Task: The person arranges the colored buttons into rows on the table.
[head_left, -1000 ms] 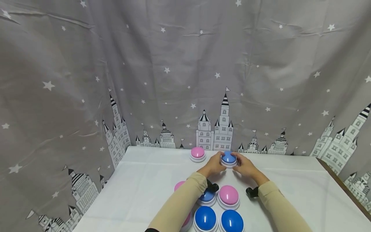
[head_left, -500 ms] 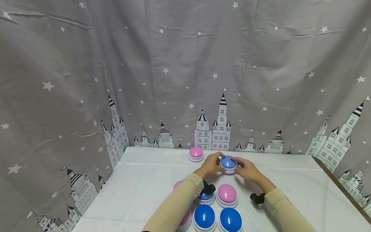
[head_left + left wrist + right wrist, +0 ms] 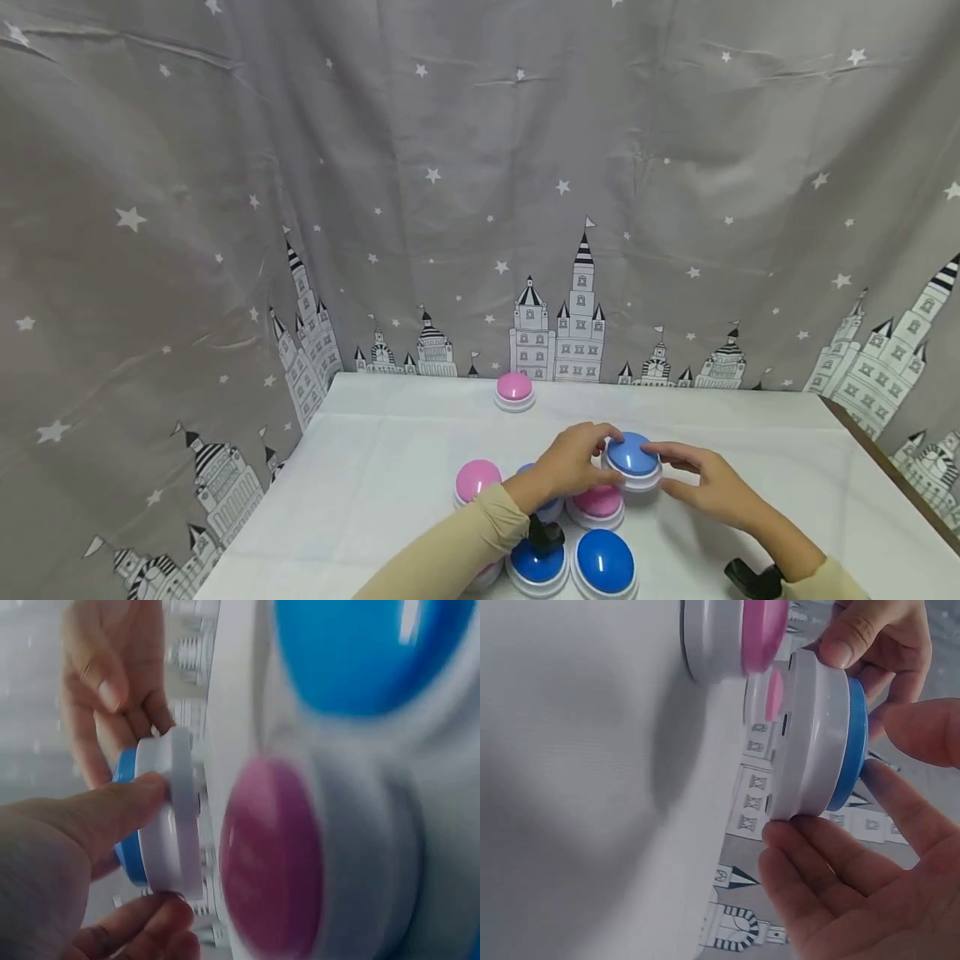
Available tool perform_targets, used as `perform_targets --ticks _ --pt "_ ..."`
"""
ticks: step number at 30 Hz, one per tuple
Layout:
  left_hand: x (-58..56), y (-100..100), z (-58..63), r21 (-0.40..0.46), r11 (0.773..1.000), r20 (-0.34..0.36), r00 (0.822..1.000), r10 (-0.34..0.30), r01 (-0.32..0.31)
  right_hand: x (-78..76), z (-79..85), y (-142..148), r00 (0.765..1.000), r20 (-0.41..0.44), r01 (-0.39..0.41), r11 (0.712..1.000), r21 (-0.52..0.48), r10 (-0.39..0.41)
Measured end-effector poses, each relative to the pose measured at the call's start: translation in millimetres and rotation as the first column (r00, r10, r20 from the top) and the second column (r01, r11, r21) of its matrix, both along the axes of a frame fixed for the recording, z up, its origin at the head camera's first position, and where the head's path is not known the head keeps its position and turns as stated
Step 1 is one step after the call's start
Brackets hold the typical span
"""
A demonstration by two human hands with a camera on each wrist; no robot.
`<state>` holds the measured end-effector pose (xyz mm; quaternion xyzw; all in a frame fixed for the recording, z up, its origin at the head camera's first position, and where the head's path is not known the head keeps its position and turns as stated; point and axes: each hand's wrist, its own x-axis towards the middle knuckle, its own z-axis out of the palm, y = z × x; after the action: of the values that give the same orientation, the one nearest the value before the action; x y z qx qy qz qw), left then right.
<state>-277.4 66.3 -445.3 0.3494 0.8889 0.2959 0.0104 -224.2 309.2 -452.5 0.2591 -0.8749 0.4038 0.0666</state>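
A blue dome push button with a white round base is held between both hands, raised off the white table. My left hand grips its left side; in the left wrist view its thumb lies along the white base. My right hand holds the right side, with fingers under the base and the index fingertip at the blue dome in the right wrist view. The held button overlaps a pink push button in the head view.
Two more blue buttons stand near the front, one partly covered by the left wrist strap. Another pink button lies left, with a blue one behind the left hand. A pink button sits at the back by the grey curtain.
Both hands have brought the blue push button from the back of the table toward the front and slightly right, lifting it. The other buttons keep their places.
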Motion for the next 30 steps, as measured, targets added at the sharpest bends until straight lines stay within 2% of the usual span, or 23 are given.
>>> perform_targets --ticks 4,8,11,15,19,23,30 --pt "24.6 5.5 0.6 -0.034 0.999 -0.080 0.997 -0.014 0.011 21.1 2.3 6.6 0.999 -0.003 0.033 0.999 -0.006 -0.033" --pt "47.1 8.2 -5.9 -0.076 0.996 -0.185 0.981 -0.056 0.043 42.6 -3.8 13.1 0.999 -0.015 0.032 0.999 -0.037 -0.033" --pt "62.4 9.9 -11.8 -0.089 0.993 -0.221 0.971 -0.090 0.072 57.4 -11.7 17.1 0.999 -0.015 0.041 0.998 -0.053 -0.042" --pt "77.1 11.6 -21.3 -0.118 0.986 -0.230 0.963 -0.143 0.119 73.0 -20.1 20.9 0.999 -0.018 0.041 0.998 -0.051 -0.042" --pt "85.3 13.6 -31.0 -0.149 0.976 -0.251 0.948 -0.195 0.161 85.1 -25.9 24.7 0.999 0.012 0.032 0.998 -0.057 -0.032" --pt "87.8 14.1 -35.7 -0.174 0.968 -0.284 0.933 -0.222 0.178 92.9 -29.1 26.4 0.997 0.074 0.033 0.998 -0.056 -0.029" --pt "88.8 13.8 -39.0 -0.193 0.957 -0.307 0.914 -0.267 0.214 99.6 -34.0 26.2 0.999 0.029 0.033 0.996 -0.079 -0.031"
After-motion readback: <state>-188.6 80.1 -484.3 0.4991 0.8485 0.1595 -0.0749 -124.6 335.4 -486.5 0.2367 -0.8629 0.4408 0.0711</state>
